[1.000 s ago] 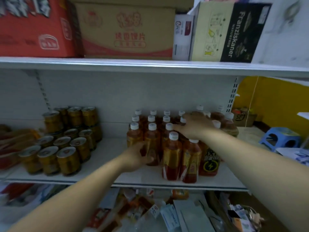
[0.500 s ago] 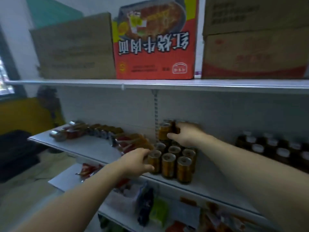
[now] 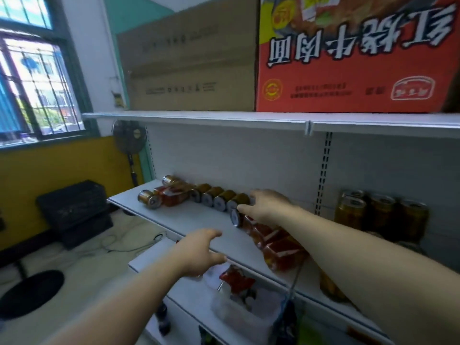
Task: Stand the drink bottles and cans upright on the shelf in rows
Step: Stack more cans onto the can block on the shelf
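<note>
Head view: cans [image 3: 219, 199] lie on their sides in a row on the shelf [image 3: 194, 220], the right hand [image 3: 268, 205] spread open over them, the left hand [image 3: 199, 250] open before the shelf edge.

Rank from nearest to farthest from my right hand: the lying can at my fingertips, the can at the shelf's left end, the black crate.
1. Nearest: lying can, at the right hand fingertips.
2. Next: left-end can, far along the shelf.
3. Farthest: black crate, down left, beyond the shelf.
</note>
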